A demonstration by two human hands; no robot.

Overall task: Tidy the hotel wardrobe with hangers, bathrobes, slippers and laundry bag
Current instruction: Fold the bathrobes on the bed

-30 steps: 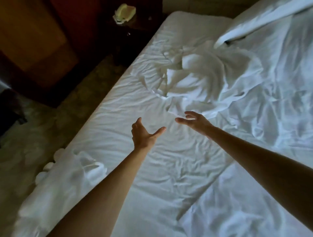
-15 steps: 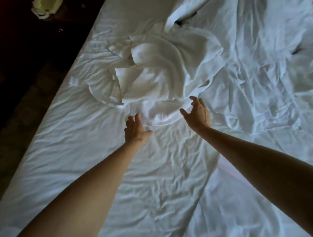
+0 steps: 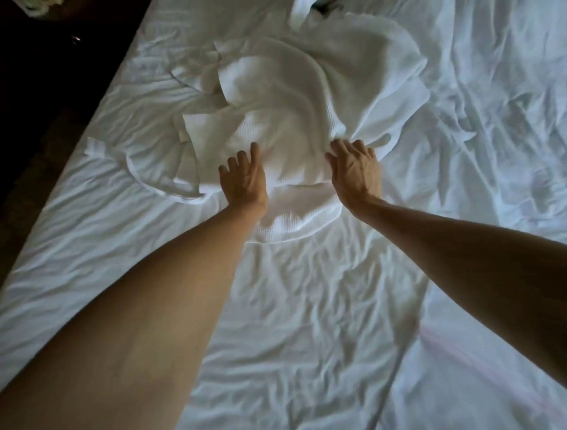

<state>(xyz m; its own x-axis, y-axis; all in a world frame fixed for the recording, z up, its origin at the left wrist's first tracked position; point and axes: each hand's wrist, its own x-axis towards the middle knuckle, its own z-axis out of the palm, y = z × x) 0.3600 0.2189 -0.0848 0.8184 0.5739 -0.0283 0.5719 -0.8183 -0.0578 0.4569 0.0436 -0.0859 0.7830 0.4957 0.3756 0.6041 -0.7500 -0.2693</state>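
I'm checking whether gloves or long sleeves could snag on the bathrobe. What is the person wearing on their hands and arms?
Nothing that shows. The left hand and right hand are bare, with no gloves, and no rings can be made out in the dim light. Both forearms are uncovered as far as the frame edges: no sleeves, cuffs, watch or bracelet appear. Anything worn higher up is out of view.

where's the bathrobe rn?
Head view: bathrobe lies crumpled on the bed, upper centre, left hand and right hand at its near edge.

Pale object (image 3: 40,3) cut off at top-left edge.
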